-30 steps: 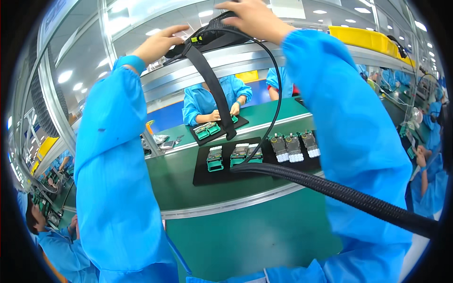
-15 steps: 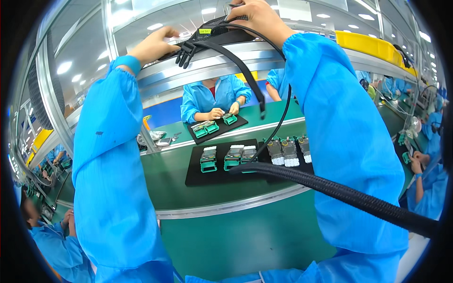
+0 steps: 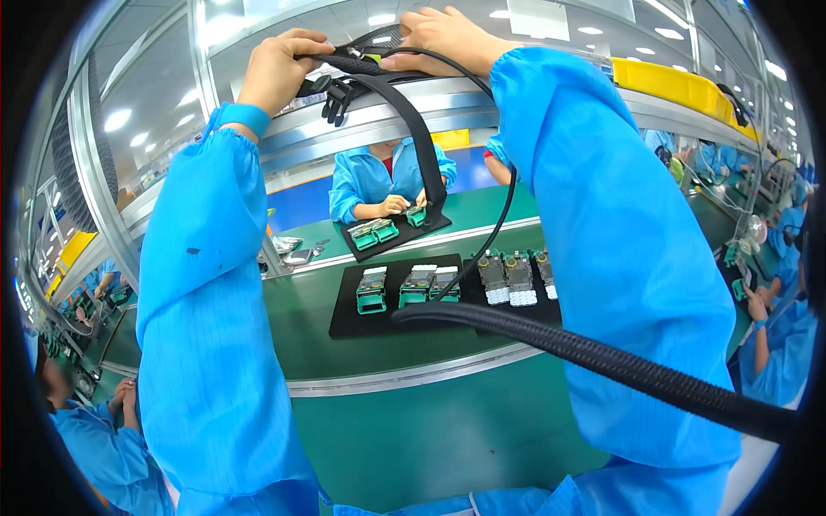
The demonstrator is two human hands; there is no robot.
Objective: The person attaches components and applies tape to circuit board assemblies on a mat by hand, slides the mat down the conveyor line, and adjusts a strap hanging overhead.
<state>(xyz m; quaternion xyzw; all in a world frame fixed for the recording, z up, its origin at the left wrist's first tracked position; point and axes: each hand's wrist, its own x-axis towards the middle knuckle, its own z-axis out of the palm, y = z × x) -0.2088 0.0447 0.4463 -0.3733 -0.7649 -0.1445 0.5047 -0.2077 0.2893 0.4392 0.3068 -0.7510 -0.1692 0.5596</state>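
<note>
Black strapped harness spans the space between the grips, seemingly so the metal rail below bears its weight, left grip pinched on it, right grip half-curled over it, firmness unclear.

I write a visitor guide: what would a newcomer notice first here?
Two blue fabric sleeves frame the view; above, the left hand and right hand hold a black bundle of mesh and straps. A thick black braided cable crosses the lower right. Between the sleeves, boxy green-framed devices lie on a black rectangular mat.
</note>
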